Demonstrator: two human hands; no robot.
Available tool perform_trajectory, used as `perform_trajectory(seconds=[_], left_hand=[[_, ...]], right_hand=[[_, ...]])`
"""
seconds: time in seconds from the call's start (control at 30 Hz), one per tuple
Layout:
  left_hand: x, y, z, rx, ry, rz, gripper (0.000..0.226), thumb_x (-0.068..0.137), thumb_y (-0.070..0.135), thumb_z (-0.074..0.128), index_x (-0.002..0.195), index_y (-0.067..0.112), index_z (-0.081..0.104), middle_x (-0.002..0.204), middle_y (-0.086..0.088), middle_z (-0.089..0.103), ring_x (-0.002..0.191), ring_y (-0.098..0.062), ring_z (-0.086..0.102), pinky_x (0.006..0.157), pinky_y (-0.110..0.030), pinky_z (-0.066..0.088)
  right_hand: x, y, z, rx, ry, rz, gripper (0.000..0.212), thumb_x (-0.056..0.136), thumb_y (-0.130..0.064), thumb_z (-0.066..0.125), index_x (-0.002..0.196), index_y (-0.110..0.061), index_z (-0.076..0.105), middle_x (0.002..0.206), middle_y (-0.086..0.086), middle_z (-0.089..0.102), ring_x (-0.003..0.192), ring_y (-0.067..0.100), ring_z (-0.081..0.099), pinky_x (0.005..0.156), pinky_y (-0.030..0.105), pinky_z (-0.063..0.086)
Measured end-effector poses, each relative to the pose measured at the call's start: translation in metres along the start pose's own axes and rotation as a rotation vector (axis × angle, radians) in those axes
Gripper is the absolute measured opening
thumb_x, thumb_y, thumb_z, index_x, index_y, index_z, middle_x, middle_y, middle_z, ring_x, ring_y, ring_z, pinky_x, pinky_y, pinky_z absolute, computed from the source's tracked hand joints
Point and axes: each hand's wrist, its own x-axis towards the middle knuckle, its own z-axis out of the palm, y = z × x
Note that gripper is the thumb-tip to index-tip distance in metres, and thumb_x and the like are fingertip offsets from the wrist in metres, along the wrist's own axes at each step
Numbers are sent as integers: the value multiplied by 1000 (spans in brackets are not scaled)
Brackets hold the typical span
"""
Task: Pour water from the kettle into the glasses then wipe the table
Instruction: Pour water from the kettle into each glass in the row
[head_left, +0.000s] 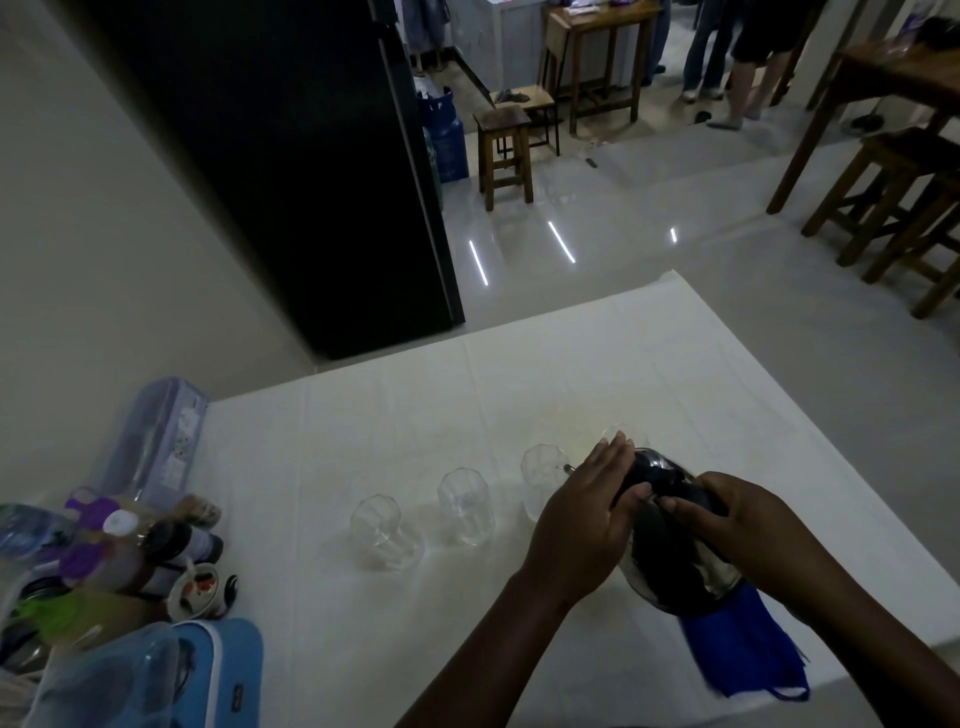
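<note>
A dark glass kettle (675, 561) is tilted forward over the white table (415, 405), its spout toward the far right glass (621, 432). My right hand (737, 525) grips the kettle's black handle. My left hand (587, 509) lies with straight fingers against the kettle's lid and left side. Three more clear glasses stand in a row to the left: one (540, 467) partly behind my left hand, one (465, 504) in the middle, one (379, 530) at the left end. A blue cloth (743, 654) lies under the kettle near the table's right edge.
Bottles, a small bowl (195, 590) and plastic containers crowd the table's left corner, with a blue lunch bag (218, 670) in front. A black fridge (291, 156) stands beyond the table. Wooden stools and tables stand on the glossy floor, and people are at the far back.
</note>
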Motion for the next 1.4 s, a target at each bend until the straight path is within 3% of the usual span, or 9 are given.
perform_trajectory(seconds=[0.67, 1.4], left_hand=[[1, 2, -5, -33, 10, 4, 51, 101, 42, 35, 147, 19, 32, 154, 6, 30, 141, 0, 18, 114, -30, 26], [-2, 4, -6, -42, 10, -14, 58, 97, 50, 28, 147, 21, 31, 154, 8, 29, 140, 2, 18, 114, -31, 26]], right_hand=[[4, -4, -3, -101, -6, 0, 18, 85, -33, 61, 76, -17, 60, 72, 5, 65, 69, 21, 62, 70, 43, 54], [2, -11, -7, -134, -31, -16, 20, 86, -32, 60, 72, -18, 58, 68, 3, 63, 62, 16, 58, 54, 24, 41]])
